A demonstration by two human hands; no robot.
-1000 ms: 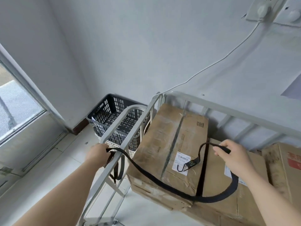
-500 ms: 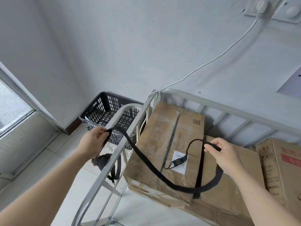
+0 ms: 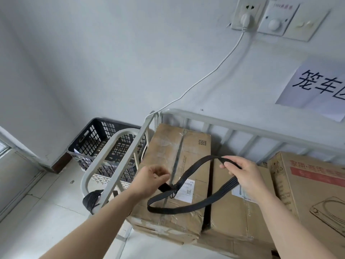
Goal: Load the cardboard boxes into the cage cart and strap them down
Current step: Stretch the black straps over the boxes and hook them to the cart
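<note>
My right hand point(image 3: 240, 177) grips the doubled strap point(image 3: 177, 209); my left hand point(image 3: 151, 179) pinches its hook end, I think. Its loop sags beneath both grips onto the boxes point(image 3: 168, 144). Best drawn flat and taut before hooking the rail point(image 3: 242, 128).

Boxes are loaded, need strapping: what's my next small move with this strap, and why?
Probably pull the black strap taut across the cardboard boxes toward the cart's back rail: it sags in a loop between your left hand and right hand.
</note>
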